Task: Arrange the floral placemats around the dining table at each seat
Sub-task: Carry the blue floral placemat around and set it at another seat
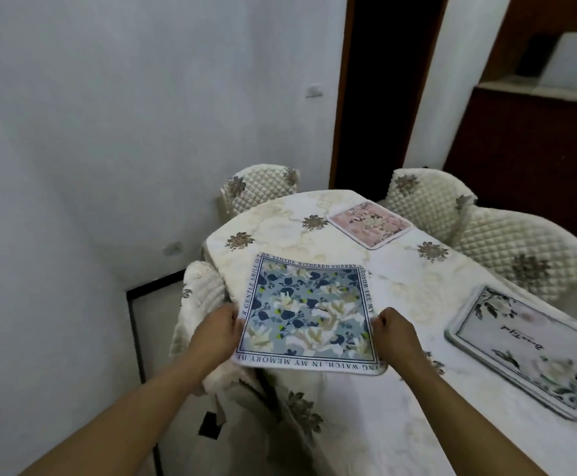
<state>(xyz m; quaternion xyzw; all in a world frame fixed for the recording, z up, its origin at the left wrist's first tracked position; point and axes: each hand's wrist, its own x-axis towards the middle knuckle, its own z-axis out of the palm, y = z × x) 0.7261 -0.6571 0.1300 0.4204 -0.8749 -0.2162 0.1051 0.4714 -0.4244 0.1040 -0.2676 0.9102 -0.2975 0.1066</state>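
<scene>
hands come first: the left hand (219, 325) and right hand (390, 327) are clamped on opposite edges of a blue flowered placemat (306, 313), held over the desk (400, 290) edge at about 9 o'clock, by a covered chair (201, 297); whether it touches the cloth i cannot tell. at 3 o'clock a pale mat (517, 348) lies flat. at 12 o'clock a pink mat (371, 224) lies flat. by my judgement two seats are done, one is in hand, others may remain.

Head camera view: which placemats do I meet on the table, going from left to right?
Blue floral placemat, held by the left hand and right hand → pink placemat → white placemat with green border.
</scene>
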